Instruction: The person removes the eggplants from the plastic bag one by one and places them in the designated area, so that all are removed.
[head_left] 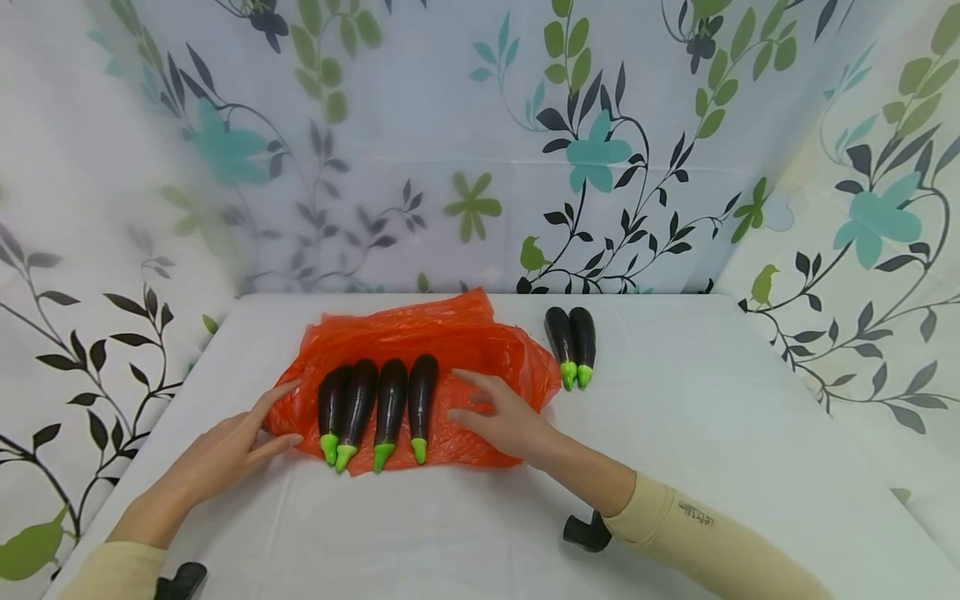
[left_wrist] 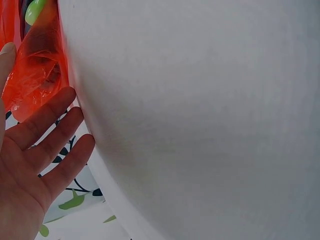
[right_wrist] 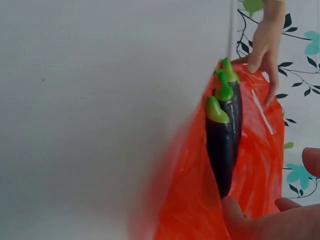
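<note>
Several black eggplants (head_left: pixel 391 400) with bright green stem ends lie side by side on a spread, crumpled red plastic bag (head_left: pixel 397 329), stems toward me. My left hand (head_left: pixel 228 454) is at the bag's left edge, fingers spread and fairly straight; in the left wrist view its fingertips come close to the red plastic (left_wrist: pixel 37 75). Over the bag's right part is my right hand (head_left: pixel 504 419), its fingers extended and holding nothing. The rightmost eggplant (head_left: pixel 422 400) is nearest to it. In the right wrist view, a thumb tip appears close to an eggplant's (right_wrist: pixel 219 150) dark end.
Two more eggplants (head_left: pixel 572 342) lie together on the white table (head_left: pixel 712 417), just right of the bag. Leaf-patterned curtains (head_left: pixel 450 142) hang behind the table and along both sides. A black device (head_left: pixel 587 532) shows by the right wrist.
</note>
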